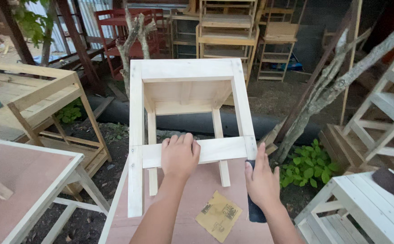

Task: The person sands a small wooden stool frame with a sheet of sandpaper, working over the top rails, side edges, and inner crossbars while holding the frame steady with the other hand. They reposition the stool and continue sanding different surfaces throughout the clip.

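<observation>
Left hand (180,156) on stool (185,108) crossbar

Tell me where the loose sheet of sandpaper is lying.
The sandpaper sheet lies flat on the pinkish tabletop, low in the head view between the forearms, below the wooden stool.

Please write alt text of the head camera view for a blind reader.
A left hand presses flat on the crossbar of a pale unpainted wooden stool lying on a pinkish worktable, while the right hand holds a dark sanding block beside its leg.
</observation>
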